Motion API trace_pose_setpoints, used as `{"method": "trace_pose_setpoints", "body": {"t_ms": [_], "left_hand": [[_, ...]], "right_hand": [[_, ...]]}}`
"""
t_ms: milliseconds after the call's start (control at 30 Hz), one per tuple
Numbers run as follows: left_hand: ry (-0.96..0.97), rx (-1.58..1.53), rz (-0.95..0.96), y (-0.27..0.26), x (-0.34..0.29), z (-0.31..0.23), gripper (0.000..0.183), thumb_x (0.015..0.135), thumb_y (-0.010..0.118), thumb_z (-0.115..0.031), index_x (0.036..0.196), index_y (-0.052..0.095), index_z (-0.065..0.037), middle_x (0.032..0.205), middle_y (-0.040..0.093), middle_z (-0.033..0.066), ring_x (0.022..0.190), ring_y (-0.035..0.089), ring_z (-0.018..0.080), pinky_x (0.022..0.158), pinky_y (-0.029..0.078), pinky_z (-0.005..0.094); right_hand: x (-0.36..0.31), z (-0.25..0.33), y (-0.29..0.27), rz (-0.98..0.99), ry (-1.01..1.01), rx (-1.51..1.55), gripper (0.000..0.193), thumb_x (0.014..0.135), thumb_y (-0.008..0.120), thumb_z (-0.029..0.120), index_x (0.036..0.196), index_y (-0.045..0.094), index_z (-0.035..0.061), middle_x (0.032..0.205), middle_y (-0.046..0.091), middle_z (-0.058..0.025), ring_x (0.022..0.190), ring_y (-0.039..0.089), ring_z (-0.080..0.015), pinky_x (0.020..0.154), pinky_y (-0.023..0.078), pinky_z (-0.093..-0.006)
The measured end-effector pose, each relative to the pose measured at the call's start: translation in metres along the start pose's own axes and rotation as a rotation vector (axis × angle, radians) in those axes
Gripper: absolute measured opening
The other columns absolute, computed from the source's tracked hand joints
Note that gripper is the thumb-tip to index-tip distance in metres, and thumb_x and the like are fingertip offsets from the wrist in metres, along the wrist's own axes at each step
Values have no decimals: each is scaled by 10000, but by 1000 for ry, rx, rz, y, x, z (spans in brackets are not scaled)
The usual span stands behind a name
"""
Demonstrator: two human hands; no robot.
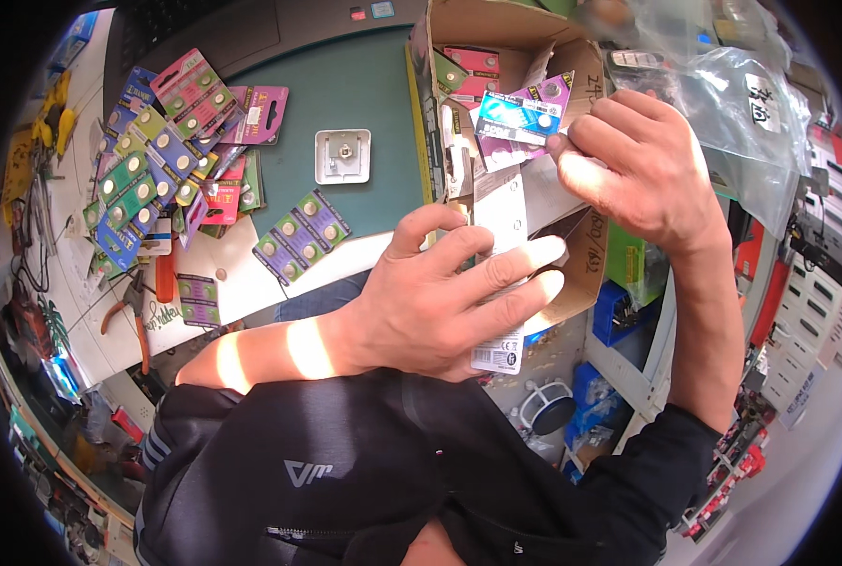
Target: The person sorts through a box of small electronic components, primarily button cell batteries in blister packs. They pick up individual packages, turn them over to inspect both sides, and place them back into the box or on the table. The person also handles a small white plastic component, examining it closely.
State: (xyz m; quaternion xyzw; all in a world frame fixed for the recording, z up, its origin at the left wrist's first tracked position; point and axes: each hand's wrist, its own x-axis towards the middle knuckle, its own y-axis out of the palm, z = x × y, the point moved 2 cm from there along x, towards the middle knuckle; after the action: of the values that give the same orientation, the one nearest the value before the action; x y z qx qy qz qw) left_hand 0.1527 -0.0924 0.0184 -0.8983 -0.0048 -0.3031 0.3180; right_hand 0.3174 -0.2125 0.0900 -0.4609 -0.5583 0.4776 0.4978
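My right hand (633, 170) is closed in a pinch at the right edge of a blue button-cell card (518, 118). Behind that card sits a purple button-cell card (550, 91). My left hand (444, 292) grips a long white battery card (502, 203), its fingers across the front and its lower end showing below them. The left thumb is partly hidden. Both hands are at the open cardboard box (496, 24), whose inside holds more cards, among them a pink card (477, 68).
Colourful button-cell cards (161, 156) lie heaped on the left of the table. A purple-green card (303, 236), a square white case (342, 157), pliers (138, 311) and a small card (199, 300) lie nearby. Clear plastic bags (751, 123) lie right of the box.
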Motion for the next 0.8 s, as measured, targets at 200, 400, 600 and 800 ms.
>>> {"method": "trace_pose_setpoints", "body": {"t_ms": [200,400,600,800], "left_hand": [[-22,-12,-19,1,0,-1,410,737,677,-406,1079,663,-180,1117,675,-10,835,584,176,916,330,400],[-9,1,-9,2,1,0,404,752,671,-413,1082,665,-180,1131,676,-9,848,583,176,912,328,397],[-22,-19,32,-1,1,-1,400,771,660,-417,1092,668,-178,1146,673,-11,839,570,172,899,326,387],[-13,4,40,-1,3,0,409,768,660,-425,1092,671,-176,1158,667,-14,841,564,168,893,326,386]], "right_hand": [[-5,-1,-1,-6,-29,-67,158,630,596,213,732,509,129,731,517,-5,640,533,-173,558,434,-309],[-8,-1,1,-41,-34,-69,176,614,592,219,737,512,122,734,525,-12,637,536,-173,554,431,-310],[-8,0,2,-98,-59,-53,163,622,616,166,725,508,102,708,515,-18,608,523,-172,532,417,-303],[-5,0,2,-153,-82,-7,287,720,725,-48,696,460,59,622,461,-8,504,433,-164,448,338,-298]]}}
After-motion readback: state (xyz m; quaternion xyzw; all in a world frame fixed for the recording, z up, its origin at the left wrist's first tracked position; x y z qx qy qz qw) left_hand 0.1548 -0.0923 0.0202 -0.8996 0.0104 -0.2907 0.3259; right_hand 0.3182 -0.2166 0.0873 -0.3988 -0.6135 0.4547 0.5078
